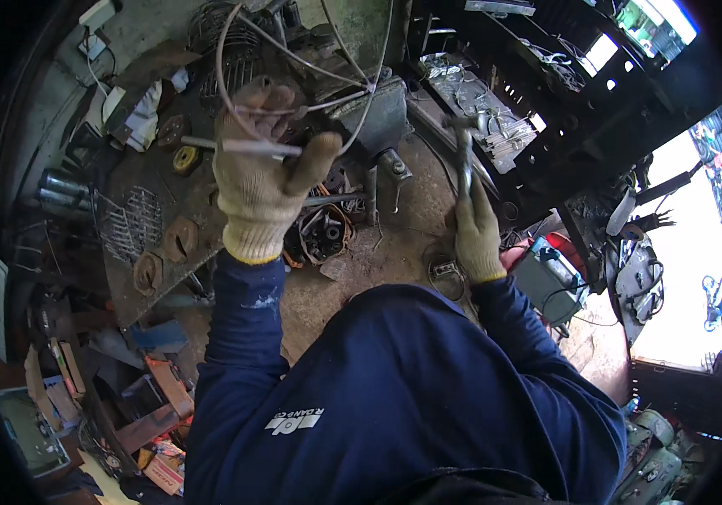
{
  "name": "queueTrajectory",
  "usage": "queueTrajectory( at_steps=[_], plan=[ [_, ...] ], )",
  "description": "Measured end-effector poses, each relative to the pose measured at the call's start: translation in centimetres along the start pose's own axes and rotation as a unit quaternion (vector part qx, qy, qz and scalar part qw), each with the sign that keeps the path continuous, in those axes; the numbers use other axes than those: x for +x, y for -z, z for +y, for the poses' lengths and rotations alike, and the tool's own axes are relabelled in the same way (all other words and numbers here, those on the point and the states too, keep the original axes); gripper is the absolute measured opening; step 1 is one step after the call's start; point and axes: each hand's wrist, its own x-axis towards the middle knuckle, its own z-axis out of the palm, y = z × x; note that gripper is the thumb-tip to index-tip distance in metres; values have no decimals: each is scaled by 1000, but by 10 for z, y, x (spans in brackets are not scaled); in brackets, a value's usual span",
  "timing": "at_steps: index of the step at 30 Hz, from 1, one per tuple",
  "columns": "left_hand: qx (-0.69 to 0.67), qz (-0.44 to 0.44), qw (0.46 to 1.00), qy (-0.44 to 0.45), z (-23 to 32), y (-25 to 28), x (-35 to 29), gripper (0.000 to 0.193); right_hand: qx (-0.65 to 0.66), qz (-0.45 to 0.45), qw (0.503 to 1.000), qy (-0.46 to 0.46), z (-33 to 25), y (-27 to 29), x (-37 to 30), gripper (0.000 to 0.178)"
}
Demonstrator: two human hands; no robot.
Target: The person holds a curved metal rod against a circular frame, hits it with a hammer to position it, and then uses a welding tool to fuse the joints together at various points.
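Observation:
My left hand point(261, 181), in a cream knit glove with a yellow-edged cuff, is raised over the left bench. Its fingers curl around a round metal wire frame point(370, 87), whose curved hoop and straight spokes meet at one joint. A bench vise point(380, 118) stands just beyond the frame; whether the two touch I cannot tell. My right hand point(477, 239), gloved likewise, grips the handle of a hammer point(464, 160). The hammer head points away from me, beside a dark steel rack.
A metal bench point(197, 198) at left carries a yellow disc point(186, 160), rusty round plates point(181, 239) and wire grids point(135, 223). Below the vise sits a container of metal parts point(325, 231). The dark perforated rack point(538, 126) and a grey machine point(550, 273) flank my right arm.

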Motion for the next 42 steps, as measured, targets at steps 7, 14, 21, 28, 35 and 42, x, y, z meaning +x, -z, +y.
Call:
queueTrajectory(
  at_steps=[7,14,21,28,35,42],
  plan=[
    [-141,-2,989,-35,3,-3,-31,100,50,97,982,-156,116,39,-68,51],
    [-225,-37,973,-35,6,-40,-55,100,134,169,925,-313,162,75,-152,49],
    [-291,-102,950,-38,60,-88,-60,100,141,191,896,-375,192,107,-216,50],
    [-350,-189,917,-39,171,-155,-100,100,6,138,918,-372,231,172,-284,56],
    [-310,-264,913,-38,275,-237,-178,95,-4,143,920,-366,290,261,-383,55],
    [-215,-256,930,-154,339,-319,-221,87,85,228,859,-451,284,360,-438,47]
  ],
)
